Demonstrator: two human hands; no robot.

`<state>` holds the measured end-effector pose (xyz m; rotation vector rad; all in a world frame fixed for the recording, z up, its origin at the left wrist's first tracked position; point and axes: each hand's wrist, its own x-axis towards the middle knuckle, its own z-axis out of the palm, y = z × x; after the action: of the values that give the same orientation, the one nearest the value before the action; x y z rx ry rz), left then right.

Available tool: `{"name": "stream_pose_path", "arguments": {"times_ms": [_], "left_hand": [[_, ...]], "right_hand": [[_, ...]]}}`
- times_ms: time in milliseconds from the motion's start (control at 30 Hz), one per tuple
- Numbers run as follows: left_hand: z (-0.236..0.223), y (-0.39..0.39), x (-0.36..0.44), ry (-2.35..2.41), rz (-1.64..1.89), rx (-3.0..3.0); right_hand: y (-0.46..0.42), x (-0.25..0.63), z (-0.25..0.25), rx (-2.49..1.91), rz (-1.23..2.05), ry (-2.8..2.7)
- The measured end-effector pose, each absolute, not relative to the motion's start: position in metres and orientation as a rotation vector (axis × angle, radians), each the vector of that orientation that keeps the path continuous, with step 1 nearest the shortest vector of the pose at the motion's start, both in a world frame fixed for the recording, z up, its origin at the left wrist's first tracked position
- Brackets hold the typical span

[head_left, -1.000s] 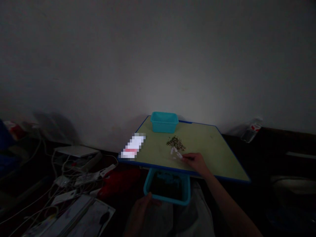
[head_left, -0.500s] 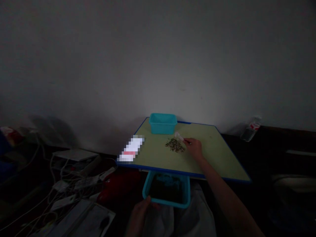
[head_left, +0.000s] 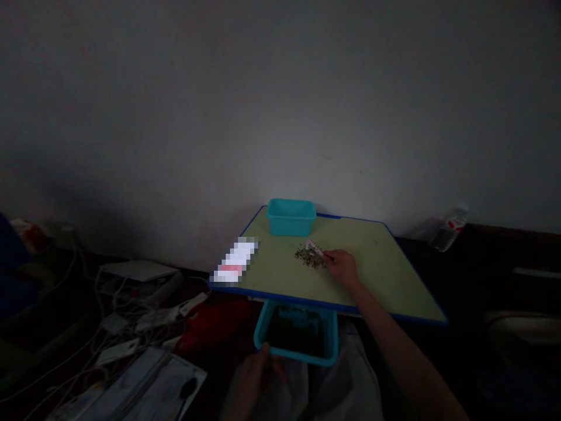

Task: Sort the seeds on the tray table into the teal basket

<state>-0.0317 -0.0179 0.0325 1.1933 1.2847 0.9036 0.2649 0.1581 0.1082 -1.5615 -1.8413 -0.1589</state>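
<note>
My right hand (head_left: 342, 266) is closed round the dark handle of a small pale-headed tool (head_left: 312, 248), whose exact kind is too blurred to tell. The head of the tool is over a scattered pile of small brown grains or seeds (head_left: 304, 258) on a tabletop. Below the table's near edge, a turquoise bin (head_left: 325, 361) holding a dark mass rests above my lap. My left hand (head_left: 255, 369) grips this bin at its near left rim, thumb on the edge. A second turquoise bin (head_left: 292, 226) stands at the back of the table.
The pale yellow-green table (head_left: 385, 292) has a blue edge. A pixelated bright phone-like slab (head_left: 235, 261) lies at its left corner. To the left are tangled cables and a red object (head_left: 214, 327). A clear package (head_left: 449, 231) leans against the wall at right.
The tool's head has moved slightly left and down, from the pile's upper edge to over the grains. My left hand stays at the lower bin. The view has shifted a little.
</note>
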Motion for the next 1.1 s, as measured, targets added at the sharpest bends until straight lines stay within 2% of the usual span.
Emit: {"name": "stream_pose_path", "arguments": {"times_ms": [900, 1100], "left_hand": [[0.022, -0.014, -0.035, 1.240, 0.875, 1.125], [0.037, -0.019, -0.034, 1.234, 0.898, 1.131]], "right_hand": [[0.154, 0.259, 0.111, -1.507, 0.048, -1.875], [0.153, 0.259, 0.112, -1.490, 0.120, -1.851]]}}
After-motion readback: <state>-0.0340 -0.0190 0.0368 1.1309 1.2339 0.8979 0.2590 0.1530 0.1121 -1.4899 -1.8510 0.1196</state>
